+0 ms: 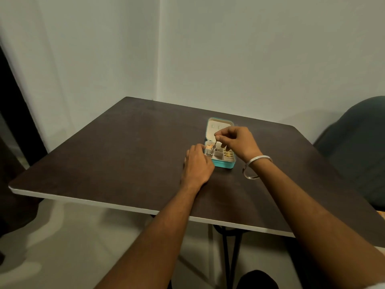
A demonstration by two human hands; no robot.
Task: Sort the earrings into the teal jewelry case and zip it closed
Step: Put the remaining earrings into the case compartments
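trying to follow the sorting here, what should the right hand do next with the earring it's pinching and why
Probably lower the small dangling earring into a compartment below and let go. The right hand pinches it just above the open teal zip-up jewelry case, while the left hand rests at the case's left edge. The lid lies open, so zipping looks premature.

Pale walls (250, 49), dark brown table (125, 153), dark chair (358, 147), light floor (73, 236)
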